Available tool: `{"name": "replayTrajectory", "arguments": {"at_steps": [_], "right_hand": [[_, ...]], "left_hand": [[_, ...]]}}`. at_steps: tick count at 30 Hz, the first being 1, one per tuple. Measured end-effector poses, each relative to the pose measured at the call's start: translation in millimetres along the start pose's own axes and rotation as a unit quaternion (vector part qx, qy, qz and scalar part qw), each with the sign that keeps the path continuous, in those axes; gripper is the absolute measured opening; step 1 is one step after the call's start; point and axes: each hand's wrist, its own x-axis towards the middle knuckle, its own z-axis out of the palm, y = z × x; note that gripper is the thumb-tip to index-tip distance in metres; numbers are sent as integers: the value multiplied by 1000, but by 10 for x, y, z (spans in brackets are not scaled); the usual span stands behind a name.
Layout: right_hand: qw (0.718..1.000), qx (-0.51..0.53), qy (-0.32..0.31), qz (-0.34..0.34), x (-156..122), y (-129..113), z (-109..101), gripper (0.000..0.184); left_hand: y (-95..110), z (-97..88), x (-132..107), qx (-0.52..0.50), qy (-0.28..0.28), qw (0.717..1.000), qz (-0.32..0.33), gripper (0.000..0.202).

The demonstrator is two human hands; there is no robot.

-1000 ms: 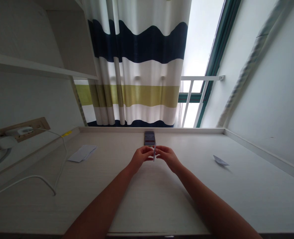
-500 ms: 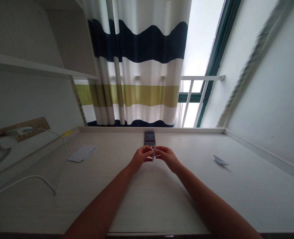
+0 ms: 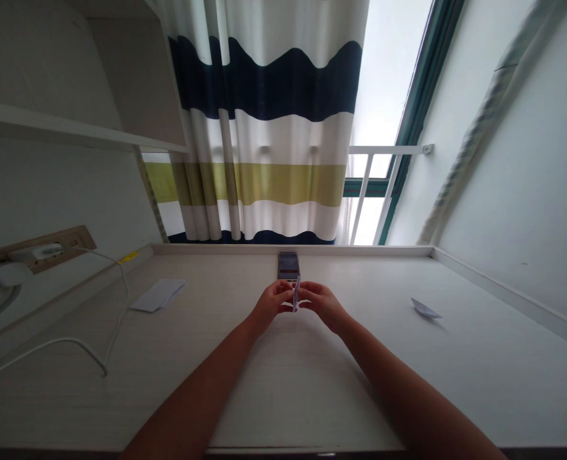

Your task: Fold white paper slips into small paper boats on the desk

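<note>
Between my two hands a small folded piece of white paper (image 3: 296, 295) stands on edge, seen nearly side-on. My left hand (image 3: 272, 301) pinches it from the left, thumb and fingers closed on it. From the other side my right hand (image 3: 324, 303) grips it with thumb and fingertips. Just beyond the fingers a phone (image 3: 289, 264) leans against the desk's back edge with its screen lit. The exact folds of the paper are too small to make out.
On the white desk (image 3: 283, 396), a few folded paper sheets (image 3: 157, 295) lie at left and a folded paper piece (image 3: 426, 309) at right. A white cable (image 3: 79, 342) runs from the power strip (image 3: 38, 252). Striped curtains (image 3: 264, 140) hang behind.
The paper between my fingers has turned slightly and its edges show a little more apart. Both hands have hardly moved.
</note>
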Motion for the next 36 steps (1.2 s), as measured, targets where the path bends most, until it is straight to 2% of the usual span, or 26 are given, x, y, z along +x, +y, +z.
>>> {"name": "replayTrajectory", "arguments": {"at_steps": [13, 22, 36], "right_hand": [[997, -77, 9, -23, 31, 46, -4, 24], [997, -70, 21, -19, 38, 40, 23, 20], [995, -84, 36, -42, 72, 113, -21, 9]], "left_hand": [[-51, -7, 22, 47, 15, 999, -4, 21], [-14, 15, 0, 21, 4, 999, -35, 26], [-36, 25, 15, 30, 8, 999, -36, 31]]}}
